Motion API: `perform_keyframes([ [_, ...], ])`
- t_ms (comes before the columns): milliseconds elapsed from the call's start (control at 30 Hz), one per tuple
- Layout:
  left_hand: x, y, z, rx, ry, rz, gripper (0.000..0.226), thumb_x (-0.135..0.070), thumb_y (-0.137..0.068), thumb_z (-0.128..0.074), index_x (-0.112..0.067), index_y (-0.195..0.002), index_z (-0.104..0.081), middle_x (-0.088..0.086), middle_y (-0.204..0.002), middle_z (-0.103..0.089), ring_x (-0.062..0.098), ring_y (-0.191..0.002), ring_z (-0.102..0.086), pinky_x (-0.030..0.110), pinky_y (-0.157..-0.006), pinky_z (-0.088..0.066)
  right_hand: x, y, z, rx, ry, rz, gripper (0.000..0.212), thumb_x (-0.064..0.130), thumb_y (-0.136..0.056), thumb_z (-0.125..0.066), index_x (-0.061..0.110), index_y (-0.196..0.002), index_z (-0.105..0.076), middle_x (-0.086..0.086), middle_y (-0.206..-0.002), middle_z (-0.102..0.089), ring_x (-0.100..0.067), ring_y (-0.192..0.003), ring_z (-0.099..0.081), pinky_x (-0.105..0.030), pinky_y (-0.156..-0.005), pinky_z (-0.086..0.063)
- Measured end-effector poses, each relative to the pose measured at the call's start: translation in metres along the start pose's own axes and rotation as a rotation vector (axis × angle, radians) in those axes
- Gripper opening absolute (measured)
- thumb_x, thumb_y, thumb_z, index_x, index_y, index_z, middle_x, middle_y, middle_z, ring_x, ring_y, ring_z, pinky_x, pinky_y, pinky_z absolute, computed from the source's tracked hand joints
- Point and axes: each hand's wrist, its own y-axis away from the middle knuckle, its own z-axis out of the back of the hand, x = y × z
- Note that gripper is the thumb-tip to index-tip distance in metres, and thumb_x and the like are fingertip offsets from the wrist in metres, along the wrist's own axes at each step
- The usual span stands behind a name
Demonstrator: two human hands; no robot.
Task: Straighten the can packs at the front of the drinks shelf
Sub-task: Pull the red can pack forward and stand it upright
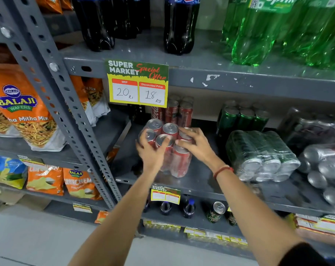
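A shrink-wrapped pack of red cola cans (179,162) stands upright near the front of the grey drinks shelf (201,186). My left hand (153,150) grips its left and front side, with the thumb on a can top. On the pack's right top edge rests my right hand (194,144), fingers curled over the cans. Behind it stands another red can pack (177,112). To the right, a green can pack (259,156) lies on its side with the can bottoms facing me. A silver can pack (328,169) lies tipped at the far right.
An upright green can pack (243,117) stands at the back. A price card (138,83) hangs from the upper shelf, which carries dark and green bottles (259,31). A slotted steel post (66,104) separates the snack bags (22,112) on the left. Bottles and a can (217,211) fill the shelf below.
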Motion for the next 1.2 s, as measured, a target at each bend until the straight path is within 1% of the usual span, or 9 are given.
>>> perform_keyframes([
  [167, -0.013, -0.064, 0.03, 0.535, 0.035, 0.054, 0.062, -0.035, -0.076, -0.074, -0.034, -0.129, -0.041, 0.001, -0.137, -0.047, 0.023, -0.121, -0.05, 0.041, -0.095, -0.048, 0.012, 0.075, -0.046, -0.337, 0.116, 0.003, 0.073, 0.068, -0.08, -0.04, 0.023, -0.138, -0.044, -0.008, -0.121, -0.042, -0.02, -0.116, -0.042, -0.028, -0.097, -0.036],
  [300, -0.046, -0.081, 0.033, 0.668, -0.135, 0.102, 0.051, -0.023, -0.083, -0.068, -0.032, -0.128, -0.046, 0.0, -0.123, -0.054, 0.013, -0.095, -0.059, 0.026, -0.065, -0.048, 0.032, 0.096, -0.077, -0.355, 0.11, -0.013, 0.072, 0.065, -0.083, -0.024, 0.023, -0.14, -0.038, -0.004, -0.121, -0.038, -0.016, -0.112, -0.037, -0.021, -0.088, -0.033],
  [400, -0.043, -0.079, 0.032, 0.56, -0.186, 0.069, 0.047, -0.024, -0.084, -0.068, -0.027, -0.127, -0.051, 0.002, -0.123, -0.056, 0.017, -0.105, -0.058, 0.036, -0.085, -0.051, 0.025, 0.084, -0.055, -0.383, 0.041, 0.025, 0.061, 0.06, -0.088, -0.032, 0.024, -0.136, -0.045, -0.003, -0.122, -0.041, -0.01, -0.106, -0.043, -0.025, -0.09, -0.039],
  [533, -0.022, -0.022, 0.021, -0.028, 0.069, -0.01, 0.044, -0.026, -0.085, -0.064, -0.016, -0.126, -0.053, 0.011, -0.135, -0.05, 0.025, -0.124, -0.049, 0.038, -0.106, -0.038, 0.02, 0.028, -0.02, -0.394, -0.001, 0.037, 0.047, 0.045, -0.092, -0.043, 0.017, -0.129, -0.054, -0.012, -0.126, -0.047, -0.023, -0.116, -0.047, -0.03, -0.102, -0.036],
  [600, -0.017, 0.03, 0.006, -0.158, 0.109, -0.024, 0.06, -0.036, -0.081, -0.063, -0.017, -0.134, -0.043, 0.013, -0.146, -0.033, 0.027, -0.132, -0.037, 0.04, -0.109, -0.032, 0.027, -0.007, -0.009, -0.24, 0.033, 0.061, 0.049, 0.05, -0.09, -0.044, 0.02, -0.126, -0.058, -0.015, -0.134, -0.048, -0.027, -0.125, -0.043, -0.031, -0.106, -0.031],
  [733, -0.001, 0.081, -0.03, -0.126, -0.19, -0.051, 0.118, -0.068, -0.055, -0.07, -0.023, -0.147, -0.009, 0.018, -0.157, 0.005, 0.038, -0.144, -0.006, 0.053, -0.112, -0.019, 0.042, -0.049, -0.003, 0.225, 0.257, 0.082, 0.052, 0.054, -0.089, -0.05, 0.029, -0.135, -0.05, -0.006, -0.156, -0.025, -0.027, -0.143, -0.024, -0.037, -0.115, -0.02],
  [833, -0.001, 0.069, -0.037, -0.149, -0.286, 0.002, 0.133, -0.064, -0.044, -0.081, -0.023, -0.144, -0.005, 0.022, -0.156, 0.008, 0.044, -0.143, -0.004, 0.06, -0.109, -0.021, 0.042, -0.055, -0.003, 0.358, 0.364, 0.107, 0.058, 0.055, -0.086, -0.053, 0.034, -0.139, -0.042, -0.004, -0.158, -0.022, -0.027, -0.143, -0.024, -0.036, -0.115, -0.02],
  [1067, 0.018, 0.014, 0.013, 0.087, -0.2, -0.131, 0.11, -0.036, -0.052, -0.089, -0.023, -0.138, -0.023, 0.02, -0.155, 0.003, 0.038, -0.144, -0.01, 0.045, -0.114, -0.024, 0.029, -0.048, -0.002, 0.157, 0.635, 0.023, 0.074, 0.079, -0.073, -0.044, 0.046, -0.138, -0.035, -0.011, -0.154, -0.027, -0.041, -0.138, -0.022, -0.053, -0.111, -0.029],
  [1200, 0.01, -0.04, 0.053, 0.425, -0.275, -0.164, 0.102, -0.022, -0.055, -0.09, -0.026, -0.139, -0.032, 0.006, -0.146, -0.033, 0.023, -0.128, -0.044, 0.042, -0.108, -0.038, 0.021, -0.019, -0.005, -0.037, 0.494, -0.019, 0.074, 0.073, -0.073, -0.053, 0.037, -0.136, -0.044, -0.018, -0.136, -0.038, -0.041, -0.124, -0.036, -0.05, -0.105, -0.036],
])
